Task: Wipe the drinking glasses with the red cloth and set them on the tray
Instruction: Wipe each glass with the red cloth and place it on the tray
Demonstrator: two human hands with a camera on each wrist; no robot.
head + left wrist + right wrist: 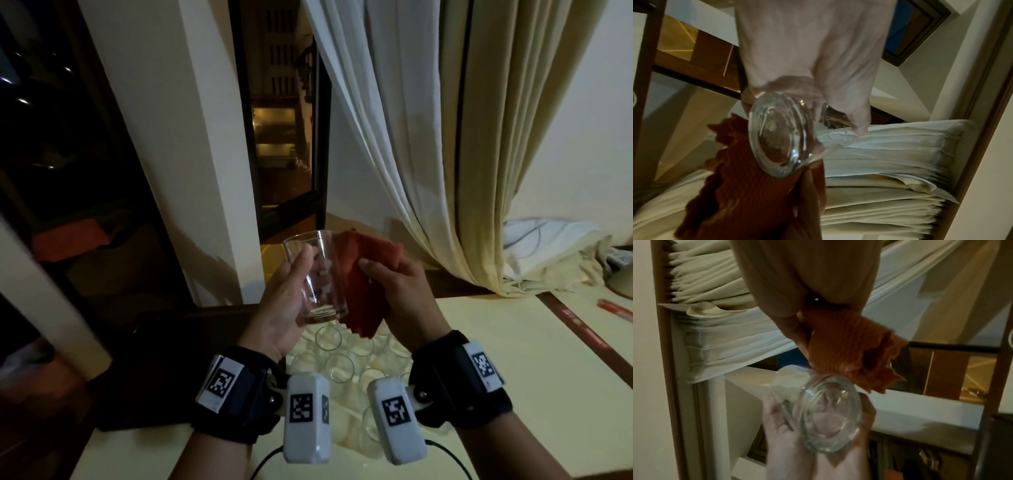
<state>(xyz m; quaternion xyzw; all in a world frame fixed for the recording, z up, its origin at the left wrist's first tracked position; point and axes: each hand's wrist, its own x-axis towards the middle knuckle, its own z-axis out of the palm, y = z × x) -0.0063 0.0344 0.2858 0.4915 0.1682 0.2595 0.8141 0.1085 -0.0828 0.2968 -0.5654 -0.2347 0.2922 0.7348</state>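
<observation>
Glass [317,277], clear, hard and likely slippery and breakable, sits raised over the desk [496,359] in the left hand [284,301], fingers curled round its wall near the base. Right hand [404,291] clutches the soft red cloth [359,270] against its side.

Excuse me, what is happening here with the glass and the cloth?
A person is wiping drinking glasses. The left hand holds one clear glass up in the air, tilted, while the right hand grips the red cloth against its side. More glasses stand together on the pale table below.
</observation>
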